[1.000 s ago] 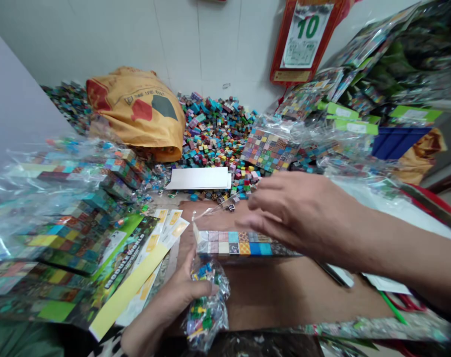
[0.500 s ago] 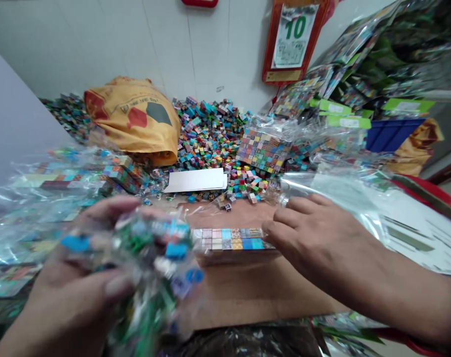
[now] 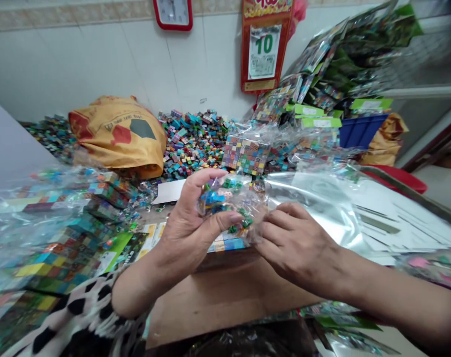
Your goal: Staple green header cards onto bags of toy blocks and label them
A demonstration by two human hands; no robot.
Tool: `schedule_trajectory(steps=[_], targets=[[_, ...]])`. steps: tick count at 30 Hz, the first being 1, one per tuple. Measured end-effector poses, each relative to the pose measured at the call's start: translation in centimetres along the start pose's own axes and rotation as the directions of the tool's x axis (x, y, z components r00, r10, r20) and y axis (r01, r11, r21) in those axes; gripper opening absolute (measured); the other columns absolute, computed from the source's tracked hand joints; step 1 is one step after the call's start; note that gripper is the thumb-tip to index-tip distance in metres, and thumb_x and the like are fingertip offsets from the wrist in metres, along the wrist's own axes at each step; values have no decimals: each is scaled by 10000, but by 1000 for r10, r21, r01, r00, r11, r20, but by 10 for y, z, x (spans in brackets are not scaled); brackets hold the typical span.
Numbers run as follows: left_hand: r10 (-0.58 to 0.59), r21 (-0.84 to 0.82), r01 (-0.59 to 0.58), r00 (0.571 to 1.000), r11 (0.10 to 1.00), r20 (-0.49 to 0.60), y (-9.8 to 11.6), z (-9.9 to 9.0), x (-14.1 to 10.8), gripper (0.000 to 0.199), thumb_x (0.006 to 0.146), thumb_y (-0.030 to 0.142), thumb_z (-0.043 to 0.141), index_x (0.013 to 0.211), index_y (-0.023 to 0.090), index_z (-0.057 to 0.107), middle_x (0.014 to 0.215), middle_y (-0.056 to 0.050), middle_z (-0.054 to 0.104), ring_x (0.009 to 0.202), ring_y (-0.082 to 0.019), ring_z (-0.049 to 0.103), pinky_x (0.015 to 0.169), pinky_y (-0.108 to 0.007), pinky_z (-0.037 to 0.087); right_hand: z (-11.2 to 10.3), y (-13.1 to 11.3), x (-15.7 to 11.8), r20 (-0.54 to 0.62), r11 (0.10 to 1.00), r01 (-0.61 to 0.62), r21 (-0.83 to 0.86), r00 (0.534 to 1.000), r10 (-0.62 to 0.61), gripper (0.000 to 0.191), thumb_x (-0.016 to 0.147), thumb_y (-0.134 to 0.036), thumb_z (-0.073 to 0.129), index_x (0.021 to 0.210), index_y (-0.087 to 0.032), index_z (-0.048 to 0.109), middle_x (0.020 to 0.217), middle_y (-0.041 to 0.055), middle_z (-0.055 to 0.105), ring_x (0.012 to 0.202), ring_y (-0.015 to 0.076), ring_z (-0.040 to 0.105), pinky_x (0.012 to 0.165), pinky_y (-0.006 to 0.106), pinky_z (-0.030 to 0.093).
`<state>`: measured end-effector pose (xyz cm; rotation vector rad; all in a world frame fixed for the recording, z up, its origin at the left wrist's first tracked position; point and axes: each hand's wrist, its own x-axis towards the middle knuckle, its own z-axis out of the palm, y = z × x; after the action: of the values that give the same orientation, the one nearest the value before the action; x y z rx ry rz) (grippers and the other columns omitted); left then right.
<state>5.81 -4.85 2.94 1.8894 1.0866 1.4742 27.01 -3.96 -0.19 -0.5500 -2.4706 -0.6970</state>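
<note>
At the centre of the frame, a clear plastic bag of small multicoloured pieces (image 3: pixel 228 197) is being handled, pinched between the left hand's (image 3: pixel 184 228) thumb and fingers, its film in the right hand's (image 3: pixel 294 237) curled fingers, above brown cardboard (image 3: pixel 225 302). Any further handling appears to call for steady support.

Facing me is a pale panelled wall (image 3: pixel 109 64) with a patterned border (image 3: pixel 61 16), a red-framed clock (image 3: pixel 173 12) and a red calendar (image 3: pixel 264 52).
</note>
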Motion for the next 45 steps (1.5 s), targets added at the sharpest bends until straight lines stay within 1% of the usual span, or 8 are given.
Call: schedule_trajectory(steps=[8,12,16,21,28,33,39,45], targets=[[389,437,-463,886,771,252,-17,-11,-4,459,915,159,629,1314,293,446,1287,-77,532,1259,-231,513,1100,-408,439,6,2,-3,-39,997,-16,73,999,19,259,959,-91,438,928,-143,690,805,23,694,752,193,542,818,392,370],[321,523,-585,797,620,512,-12,-18,-10,412,946,166,548,1335,199,414,1254,-131,595,1138,-257,592,964,-400,522,8,2,-3,-43,996,-32,80,998,35,271,963,-93,423,869,-155,670,763,11,673,748,197,548,841,397,372],[184,550,-517,816,656,547,-7,-24,-5,393,930,210,562,1297,160,431,1176,-129,648,1022,-251,638,862,-387,545,12,2,-3,12,997,-19,77,1000,18,230,957,-112,440,922,-159,663,803,15,683,758,206,555,834,400,371],[-111,575,-493,689,653,717,4,-27,14,235,964,274,454,1147,216,589,1191,-100,634,1049,-274,633,868,-425,525,14,2,0,10,997,-28,74,1000,27,219,956,-110,456,952,-161,669,787,4,675,760,203,563,881,408,367],[-274,662,-535,630,525,726,16,-24,31,166,844,220,497,867,214,662,979,-75,580,781,-232,612,662,-362,465,14,2,6,-35,998,-38,55,999,40,219,939,-87,471,881,-170,665,722,-13,642,717,197,549,856,398,366],[-203,632,-503,665,590,719,17,-19,38,294,794,161,533,1084,193,569,912,-32,610,801,-225,608,667,-338,433,13,3,5,-32,997,-40,62,999,42,245,936,-71,449,872,-171,664,723,-11,641,721,197,540,878,401,366],[-111,577,-469,705,669,701,7,-8,42,325,736,141,615,1037,186,501,1103,-78,569,862,-205,577,685,-312,435,13,2,3,-75,995,-53,80,995,59,258,945,-84,436,855,-169,663,714,10,626,710,201,500,832,384,375],[-200,558,-285,730,779,653,-11,-2,46,380,777,174,616,1121,223,462,1038,-36,647,959,-233,629,798,-344,466,11,4,1,-80,994,-59,90,995,66,283,957,-82,427,893,-168,688,724,13,636,712,199,489,837,376,363]])
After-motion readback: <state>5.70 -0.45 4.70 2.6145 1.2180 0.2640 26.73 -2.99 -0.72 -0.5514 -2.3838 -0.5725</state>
